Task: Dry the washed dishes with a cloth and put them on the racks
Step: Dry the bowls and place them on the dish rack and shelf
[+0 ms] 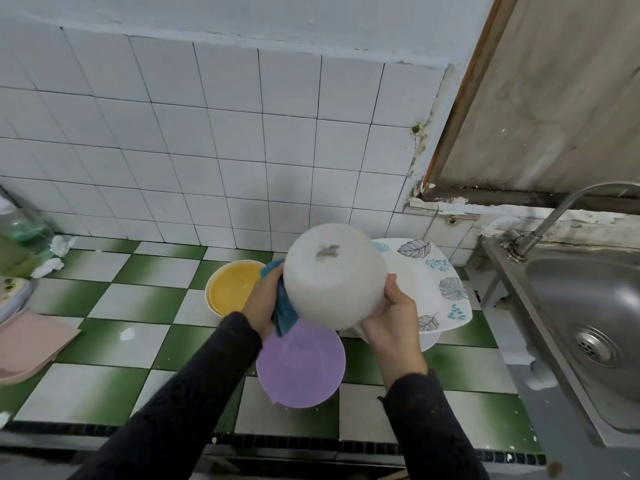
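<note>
Above the tiled counter (114, 303), just over the dishes, I had the fingers of the left hand (261, 299) curled round a blue cloth (285, 311), pressing it against the left side of the white bowl (334, 275). The right hand (393, 318) gripped the bowl from the other side, thumb up along the wall, the other fingers hidden behind it near the rim. The bowl hung in the air between both hands, touching nothing below.

Its base faced up and toward the camera, with a grey mark at the centre. Its mouth faced down and away, so the axis through base and mouth ran tilted, leaning back toward the wall.

I judged it light but stiff, smooth and slippery if wet, and likely to break if dropped on tile. The safest hold seemed to be at the rim, fingers hooked inside, with the cloth giving the other palm some friction.

Directly beneath sat a purple bowl (301, 368), with a yellow bowl (232, 287) to the left and a leaf-patterned plate (426, 275) to the right. The sink (588, 306) and tap (561, 216) lay further right. No rack showed in view.
</note>
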`<move>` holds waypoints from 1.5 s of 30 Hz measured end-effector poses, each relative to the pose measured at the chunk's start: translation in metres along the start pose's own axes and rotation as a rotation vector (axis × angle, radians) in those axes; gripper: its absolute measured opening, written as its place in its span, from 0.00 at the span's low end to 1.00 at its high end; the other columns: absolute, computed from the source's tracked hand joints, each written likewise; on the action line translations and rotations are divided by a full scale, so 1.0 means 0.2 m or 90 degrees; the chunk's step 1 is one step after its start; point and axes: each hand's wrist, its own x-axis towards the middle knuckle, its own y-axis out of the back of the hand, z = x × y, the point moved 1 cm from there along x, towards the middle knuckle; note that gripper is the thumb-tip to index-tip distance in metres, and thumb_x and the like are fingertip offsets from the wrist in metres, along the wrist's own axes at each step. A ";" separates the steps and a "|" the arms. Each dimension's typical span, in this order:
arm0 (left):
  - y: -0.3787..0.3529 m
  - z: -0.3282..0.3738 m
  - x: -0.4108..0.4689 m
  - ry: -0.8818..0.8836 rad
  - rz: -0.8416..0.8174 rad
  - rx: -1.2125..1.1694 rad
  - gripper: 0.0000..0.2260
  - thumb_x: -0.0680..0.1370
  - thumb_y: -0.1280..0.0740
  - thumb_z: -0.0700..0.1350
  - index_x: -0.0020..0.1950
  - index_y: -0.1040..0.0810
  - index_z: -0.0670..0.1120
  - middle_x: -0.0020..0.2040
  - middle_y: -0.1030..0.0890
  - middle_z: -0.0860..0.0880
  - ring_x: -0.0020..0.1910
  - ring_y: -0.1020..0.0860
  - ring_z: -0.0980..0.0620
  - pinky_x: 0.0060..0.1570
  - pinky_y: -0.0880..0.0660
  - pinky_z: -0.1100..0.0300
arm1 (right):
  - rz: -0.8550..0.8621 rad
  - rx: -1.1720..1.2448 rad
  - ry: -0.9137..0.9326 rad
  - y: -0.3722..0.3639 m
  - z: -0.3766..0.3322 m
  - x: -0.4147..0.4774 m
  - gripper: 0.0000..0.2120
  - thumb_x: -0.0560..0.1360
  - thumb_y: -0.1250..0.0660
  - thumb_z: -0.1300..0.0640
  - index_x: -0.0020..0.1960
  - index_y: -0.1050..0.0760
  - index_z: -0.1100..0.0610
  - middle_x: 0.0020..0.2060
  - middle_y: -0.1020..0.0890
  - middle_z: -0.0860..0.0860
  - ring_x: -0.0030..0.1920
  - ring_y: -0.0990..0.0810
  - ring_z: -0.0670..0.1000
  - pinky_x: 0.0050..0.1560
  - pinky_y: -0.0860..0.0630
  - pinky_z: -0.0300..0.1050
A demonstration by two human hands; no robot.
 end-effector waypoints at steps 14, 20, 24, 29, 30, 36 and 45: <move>-0.21 -0.10 -0.11 -0.208 0.316 -0.075 0.26 0.81 0.43 0.60 0.76 0.36 0.51 0.67 0.25 0.47 0.64 0.25 0.47 0.59 0.23 0.52 | -0.087 0.125 0.070 -0.13 0.02 0.03 0.22 0.79 0.41 0.52 0.71 0.28 0.58 0.63 0.18 0.56 0.65 0.21 0.57 0.62 0.21 0.60; -0.21 -0.08 -0.12 -0.147 0.273 -0.050 0.25 0.81 0.44 0.60 0.72 0.33 0.47 0.61 0.22 0.43 0.57 0.22 0.46 0.44 0.22 0.59 | -0.066 -0.113 0.159 -0.10 0.02 0.02 0.13 0.86 0.43 0.51 0.68 0.28 0.50 0.69 0.23 0.53 0.71 0.26 0.58 0.69 0.29 0.66; -0.35 -0.08 -0.25 -0.288 0.125 0.097 0.20 0.80 0.44 0.58 0.72 0.36 0.63 0.73 0.31 0.52 0.70 0.29 0.51 0.63 0.24 0.52 | -0.067 -0.227 0.135 -0.17 0.10 -0.02 0.17 0.86 0.45 0.52 0.73 0.34 0.51 0.66 0.22 0.54 0.61 0.19 0.51 0.58 0.19 0.48; -0.35 -0.12 -0.24 -0.548 0.025 0.418 0.19 0.83 0.46 0.53 0.74 0.40 0.61 0.76 0.41 0.61 0.78 0.47 0.61 0.78 0.48 0.52 | -0.102 -0.233 0.060 -0.16 0.09 -0.05 0.18 0.82 0.38 0.46 0.70 0.29 0.49 0.62 0.18 0.52 0.59 0.17 0.51 0.55 0.19 0.49; -0.31 -0.09 -0.19 -0.540 0.048 0.415 0.19 0.82 0.46 0.54 0.74 0.39 0.60 0.76 0.39 0.60 0.77 0.45 0.60 0.78 0.45 0.50 | -0.113 -0.217 0.050 -0.16 0.10 -0.06 0.16 0.85 0.42 0.51 0.71 0.30 0.51 0.64 0.19 0.53 0.62 0.18 0.53 0.60 0.20 0.53; -0.26 -0.07 -0.14 -0.527 0.074 0.423 0.20 0.83 0.44 0.53 0.76 0.36 0.55 0.76 0.36 0.55 0.76 0.41 0.58 0.75 0.39 0.52 | -0.133 -0.207 0.036 -0.17 0.11 -0.06 0.17 0.86 0.47 0.56 0.74 0.33 0.52 0.68 0.22 0.55 0.68 0.23 0.55 0.69 0.26 0.55; -0.19 0.01 -0.13 -0.341 0.045 0.227 0.19 0.83 0.44 0.56 0.73 0.32 0.55 0.69 0.28 0.57 0.65 0.27 0.59 0.57 0.23 0.63 | -0.092 -0.252 0.084 -0.16 0.08 -0.07 0.13 0.86 0.46 0.52 0.64 0.26 0.49 0.56 0.16 0.44 0.59 0.19 0.47 0.64 0.22 0.50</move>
